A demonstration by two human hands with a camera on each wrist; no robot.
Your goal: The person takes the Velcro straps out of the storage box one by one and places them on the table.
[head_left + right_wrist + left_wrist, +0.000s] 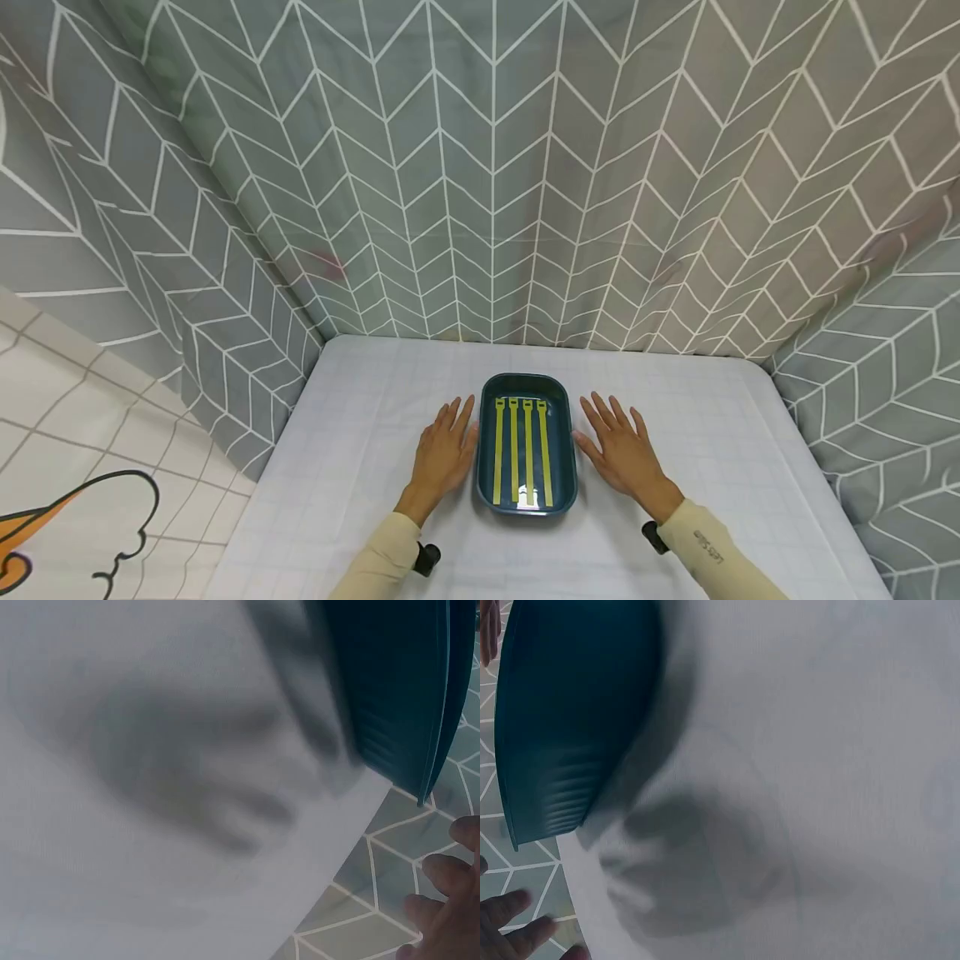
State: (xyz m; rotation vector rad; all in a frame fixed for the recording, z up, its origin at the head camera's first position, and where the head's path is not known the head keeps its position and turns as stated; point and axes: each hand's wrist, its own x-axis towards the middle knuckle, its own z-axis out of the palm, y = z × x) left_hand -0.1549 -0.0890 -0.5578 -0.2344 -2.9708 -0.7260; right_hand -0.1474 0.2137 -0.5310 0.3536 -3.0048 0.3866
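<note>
Both my hands are spread, fingers straight, holding nothing: the left hand (442,454) lies just left of the tray (562,467), the right hand (622,450) just right of it. I can't tell whether either thumb touches the rim. Four yellow strips (528,454) lie side by side inside the tray, on the white table (750,475). Each wrist view cuts off the tray and most of my near hand, but shows ridges (574,795) on the outer wall; only the head view shows the strips.
</note>
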